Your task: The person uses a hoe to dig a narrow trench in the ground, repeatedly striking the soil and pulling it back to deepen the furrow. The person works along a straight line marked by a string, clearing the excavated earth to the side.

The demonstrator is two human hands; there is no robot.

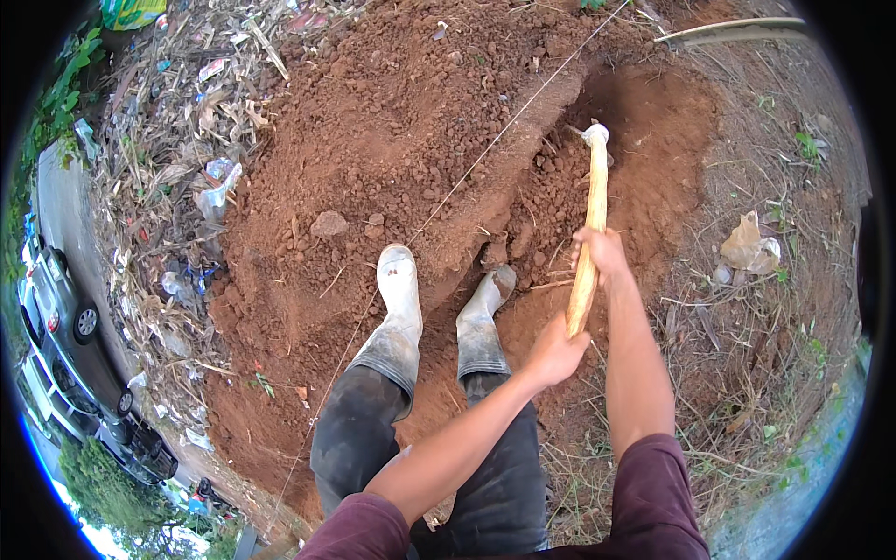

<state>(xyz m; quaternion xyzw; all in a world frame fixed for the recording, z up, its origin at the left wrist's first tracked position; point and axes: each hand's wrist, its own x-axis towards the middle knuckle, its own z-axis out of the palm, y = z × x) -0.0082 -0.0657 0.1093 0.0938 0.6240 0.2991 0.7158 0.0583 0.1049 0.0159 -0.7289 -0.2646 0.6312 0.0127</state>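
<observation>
1. Head view, nearest: maroon sleeves (658,485), two, with bare forearms reaching forward; dark trousers (499,448), soil-marked.
2. Left hand (557,352): closed in a grip round the near end of a pale wooden handle (596,196).
3. Right hand (602,252): fingers wrapped round the same handle farther along, apart from the left hand.
4. Wooden handle: one, slightly uneven. Long axis runs away from the person, almost straight up the view, far end leaning a little right. Far end whitish and knobbed, over the dug hollow; form of any tool head there cannot be told.
5. Boots (401,289): one pair, whitish, muddied, toes forward, left of the handle.
6. Hollow (667,149): dug in red soil (373,121), darkly shaded at its far part.
7. String (509,126): thin, pale, slanting past the left boot to upper right.
8. Litter (215,191): dry husks and plastic scraps, left; any print too small to read.
9. Green-and-yellow bag (131,11): upper left edge, lettering indistinct.
10. Car (79,327): dark, far left, on a roadway.
</observation>
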